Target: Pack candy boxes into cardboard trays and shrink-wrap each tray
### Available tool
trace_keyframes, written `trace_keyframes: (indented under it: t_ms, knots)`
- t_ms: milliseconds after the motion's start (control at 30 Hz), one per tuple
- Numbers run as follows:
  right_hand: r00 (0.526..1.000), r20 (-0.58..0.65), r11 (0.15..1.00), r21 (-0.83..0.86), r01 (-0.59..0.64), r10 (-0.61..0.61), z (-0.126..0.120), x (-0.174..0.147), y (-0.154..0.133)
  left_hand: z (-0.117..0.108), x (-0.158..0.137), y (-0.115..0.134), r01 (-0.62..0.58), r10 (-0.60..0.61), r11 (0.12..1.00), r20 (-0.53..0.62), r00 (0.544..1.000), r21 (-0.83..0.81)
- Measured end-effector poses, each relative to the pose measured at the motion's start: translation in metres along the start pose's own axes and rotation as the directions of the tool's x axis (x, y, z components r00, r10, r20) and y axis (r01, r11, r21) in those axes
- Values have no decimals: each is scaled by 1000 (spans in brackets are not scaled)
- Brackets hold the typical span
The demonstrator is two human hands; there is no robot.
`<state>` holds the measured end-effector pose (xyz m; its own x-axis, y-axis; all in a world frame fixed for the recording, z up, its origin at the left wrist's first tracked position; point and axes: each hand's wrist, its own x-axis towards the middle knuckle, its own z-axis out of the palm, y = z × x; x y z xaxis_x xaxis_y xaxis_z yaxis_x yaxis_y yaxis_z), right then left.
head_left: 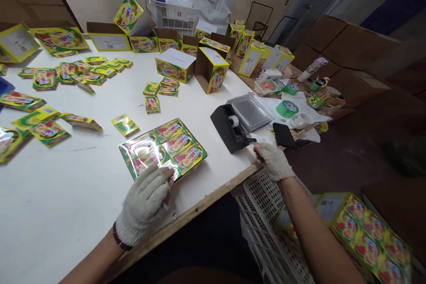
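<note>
My left hand (146, 202), in a white knit glove with bare fingertips, curls its fingers at the near edge of a shiny, clear-covered pack of small boxes (179, 144). The pack lies flat on the white table, and its boxes are green and yellow with red fruit pictures. My right hand (274, 161), gloved the same way, pinches at the cutter end of a black tape dispenser (226, 131). A thin pale strip of tape seems to be between those fingertips, though it is hard to make out. A white tape roll (233, 120) sits inside the dispenser.
Loose small boxes (45, 79) lie scattered at the left. Larger open cartons (108, 37) line the back. Beside the dispenser are clear plastic trays (251, 111), a green tape roll (287, 109) and a black flat object (284, 135). White plastic crates (266, 191) stand below the table's edge.
</note>
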<state>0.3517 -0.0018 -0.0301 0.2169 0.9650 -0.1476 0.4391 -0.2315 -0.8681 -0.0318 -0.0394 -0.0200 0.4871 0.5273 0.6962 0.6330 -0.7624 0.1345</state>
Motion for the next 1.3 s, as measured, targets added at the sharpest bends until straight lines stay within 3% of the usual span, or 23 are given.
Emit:
trace_keyframes:
  t_ms: [133, 300, 400, 500, 633, 767, 900, 1067, 1133, 1233, 1300]
  knots:
    - [975, -67, 968, 154, -198, 210, 25, 2, 6, 1, -3, -2, 9, -8, 1000, 4, 1000, -18]
    - [953, -61, 953, 84, -290, 296, 37, 3, 1, 0, -4, -5, -28, 28, 999, -19, 999, -32]
    - [957, 115, 941, 183, -285, 268, 54, -25, -17, 0, -8, -5, 10, -9, 995, 7, 1000, -98]
    - [913, 370, 861, 394, -322, 172, 89, -68, -44, -1, -14, -5, 77, -75, 987, 21, 997, -143]
    - [885, 456, 810, 484, -331, 89, 145, -107, -80, -3, -15, -1, 119, -123, 983, -19, 992, -142]
    - [927, 372, 808, 528, -259, 54, 181, -111, -98, -2, -15, 1, 133, -142, 983, -65, 988, -130]
    - [955, 285, 858, 469, -210, 78, 188, -109, -97, 0, -17, -2, 106, -119, 987, -96, 988, -124]
    - [954, 288, 868, 450, -211, 82, 192, -109, -88, -3, -18, -1, 30, -30, 1000, 47, 998, -2]
    - [960, 266, 880, 430, -201, 89, 194, -106, -84, -3, -15, 4, 90, -92, 996, 112, 989, 25]
    - [988, 134, 969, 225, -105, 75, 192, -102, -79, 0, -4, 11, 216, -227, 972, 136, 964, 91]
    - [981, 157, 982, 129, -139, 118, 187, -100, -75, 3, 2, 13, 269, -286, 952, 117, 951, 145]
